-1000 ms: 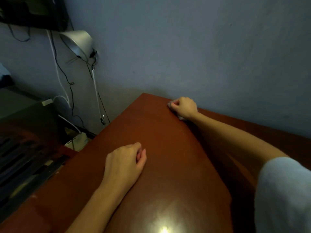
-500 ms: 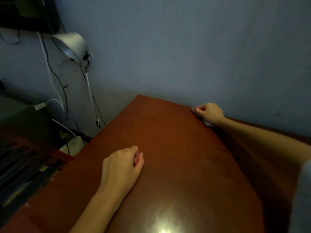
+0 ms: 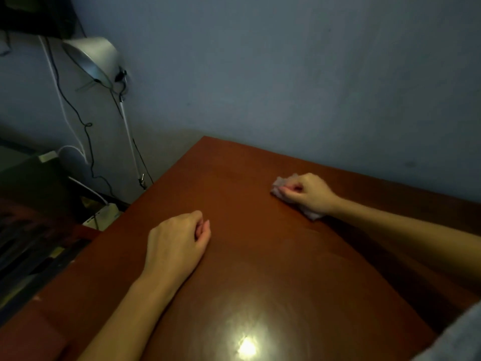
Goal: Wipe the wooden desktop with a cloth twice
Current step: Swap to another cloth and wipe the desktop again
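Holding the cloth (image 3: 279, 185) under the right hand (image 3: 309, 194), I have it pressed against the wooden desktop (image 3: 260, 269), near the far edge where the board meets the wall (image 3: 286, 74). The fingers are curled over the bunched fabric and pin it down. Pale folds poke out past the fingertips on the left and again below the wrist, so the wad's long axis runs from far-left to near-right, roughly in line with the forearm.

The left hand (image 3: 179, 238) rests on the wood nearer me and well to the left of the cloth. Its fingers are loosely curled with nothing in them, and the two hands are well apart.

As I judge it, the next stroke turns on one relation. The cloth sits toward the far side, and most of the bare wood lies left of it and nearer me, including the patch with the bright glare (image 3: 246, 346). Only the right hand can drive the wipe. A sweep toward the near-left would run it straight at the resting left hand, so I would lift that hand or keep the stroke parallel to the wall. I cannot tell from this view how many of the two passes are done.
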Demonstrator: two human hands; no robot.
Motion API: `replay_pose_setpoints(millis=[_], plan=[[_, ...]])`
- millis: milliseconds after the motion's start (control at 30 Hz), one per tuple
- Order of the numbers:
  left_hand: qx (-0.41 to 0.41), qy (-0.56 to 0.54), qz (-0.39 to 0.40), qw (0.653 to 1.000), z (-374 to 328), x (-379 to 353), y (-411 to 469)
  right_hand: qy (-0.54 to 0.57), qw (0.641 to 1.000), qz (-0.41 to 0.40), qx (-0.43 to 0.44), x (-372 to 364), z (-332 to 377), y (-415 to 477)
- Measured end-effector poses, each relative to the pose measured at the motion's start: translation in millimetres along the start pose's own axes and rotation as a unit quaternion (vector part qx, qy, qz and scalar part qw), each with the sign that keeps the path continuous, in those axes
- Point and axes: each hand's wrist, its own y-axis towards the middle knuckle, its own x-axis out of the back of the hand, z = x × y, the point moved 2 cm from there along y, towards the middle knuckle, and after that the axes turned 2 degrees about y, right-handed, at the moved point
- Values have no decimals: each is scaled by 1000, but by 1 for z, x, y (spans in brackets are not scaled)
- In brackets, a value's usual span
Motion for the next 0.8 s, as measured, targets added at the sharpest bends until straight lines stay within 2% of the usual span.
replay_pose_setpoints(millis=[133,200,267,367,500,600,667,800], plan=[[2,6,4,1000,0,0,1,-42,990,-52,-125,19,-61,18],[5,6,4,1000,0,0,2,-52,979,-65,-188,20,-66,44],[6,4,7,1000,0,0,1,-38,974,-79,-209,14,-52,67],[7,3,11,1000,-1,1,0,-26,988,-64,-137,-6,-1,79],[14,1,12,1000,0,2,1,-21,999,-8,47,-22,74,27],[16,4,14,1000,2,1,2,12,990,32,138,-21,75,-24],[15,10,14,1000,1,1,1,0,994,23,107,-10,42,-31],[15,13,16,1000,-1,3,1,-50,997,-37,-47,8,-16,4]])
